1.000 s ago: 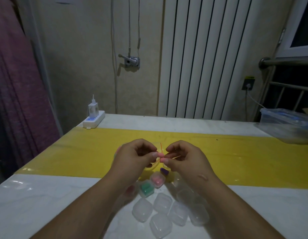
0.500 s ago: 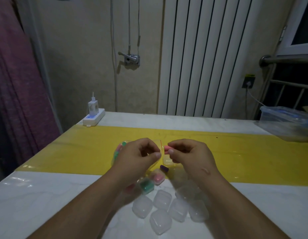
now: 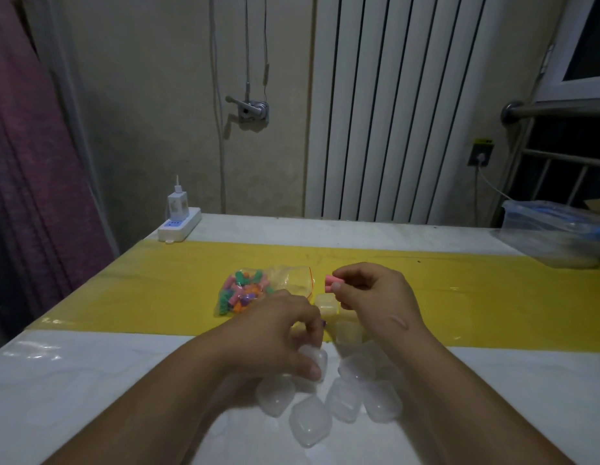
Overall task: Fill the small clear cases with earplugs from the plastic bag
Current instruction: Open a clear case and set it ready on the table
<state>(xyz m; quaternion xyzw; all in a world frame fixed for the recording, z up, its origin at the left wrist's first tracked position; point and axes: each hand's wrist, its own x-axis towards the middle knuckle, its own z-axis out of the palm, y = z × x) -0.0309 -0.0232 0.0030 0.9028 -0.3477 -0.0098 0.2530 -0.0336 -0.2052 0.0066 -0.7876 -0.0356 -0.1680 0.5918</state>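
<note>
Pinching a pink earplug [image 3: 333, 282] between thumb and fingertips, my right hand [image 3: 372, 290] hovers just right of centre frame, clamped on the plug above an open clear case [image 3: 326, 305] that sits on the yellow strip [image 3: 157, 290] of the counter [image 3: 74, 380]. My left hand [image 3: 278, 330] reaches down at centre, its fingers closed around another small clear case [image 3: 313, 359] at the near edge of the strip; a speck of purple shows just past its fingertips. The plastic bag [image 3: 258, 292], with a red line along its mouth, lies flat on the yellow strip above and to the left of my left hand, packed with earplugs in pink, green, orange and purple. A cluster of empty clear cases [image 3: 325, 404] is grouped on the white surface in the lower centre of the frame, between my forearms, several touching one another. At the far left edge of the counter a white power strip [image 3: 179, 226] carries a plugged-in charger [image 3: 178, 204]. A clear lidded storage box [image 3: 553, 234] stands at the right edge of the frame. A white ribbed radiator [image 3: 409, 112] fills the wall behind, upper centre right.
</note>
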